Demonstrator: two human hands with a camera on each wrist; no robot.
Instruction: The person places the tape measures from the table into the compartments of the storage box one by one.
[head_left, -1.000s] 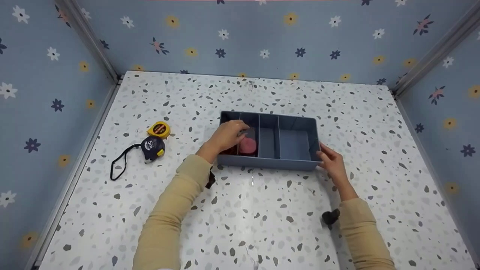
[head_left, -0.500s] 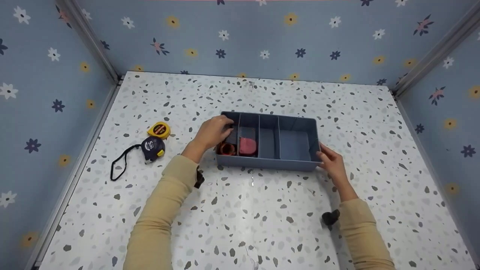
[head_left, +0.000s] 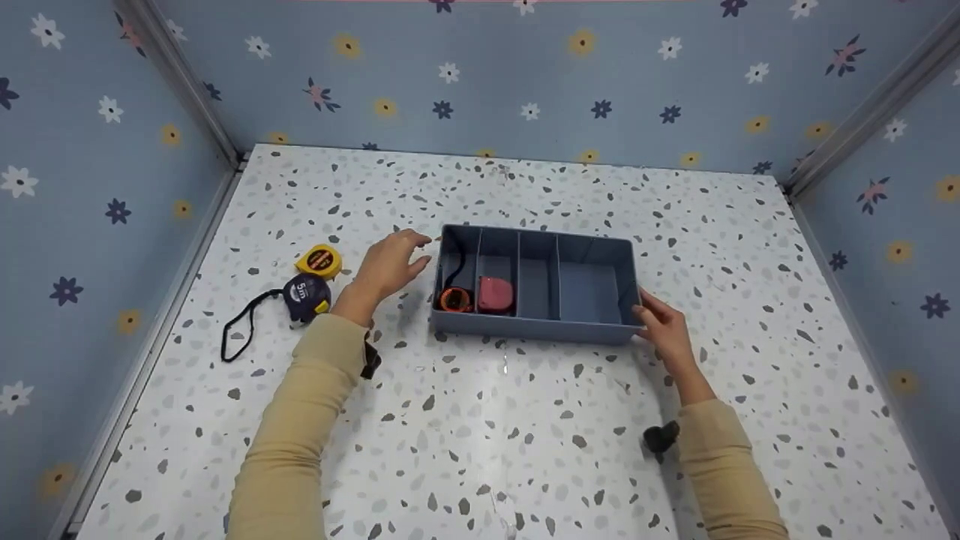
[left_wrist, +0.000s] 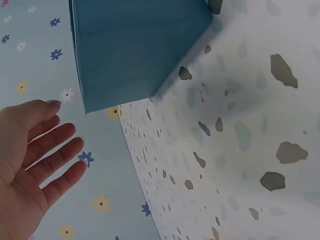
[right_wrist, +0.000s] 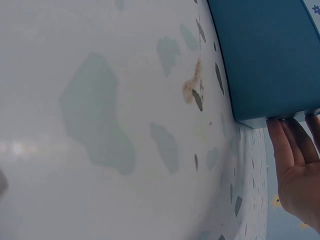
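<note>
A grey-blue divided box (head_left: 532, 327) stands mid-table. Its leftmost compartment holds an orange-and-black tape measure (head_left: 454, 299) with a black strap. The compartment beside it holds a pink tape measure (head_left: 496, 293). My left hand (head_left: 386, 264) is apart from the box's left end, fingers spread and holding nothing; the left wrist view shows the bare palm (left_wrist: 30, 165). My right hand (head_left: 666, 324) touches the box's right end, and in the right wrist view its extended fingers (right_wrist: 282, 150) meet the outer wall. Left of my left hand lie a yellow tape measure (head_left: 320, 261) and a dark 5m tape measure (head_left: 307, 295).
A black wrist strap (head_left: 253, 315) from the dark tape measure loops on the speckled white table (head_left: 510, 435). Blue flowered panels (head_left: 495, 75) enclose the back and both sides. The box has further compartments (head_left: 589, 285) to the right, divided by thin walls.
My left hand has let go of the orange-and-black tape measure's strap area and moved left, out of the box. My right hand has stayed at the box's right end.
</note>
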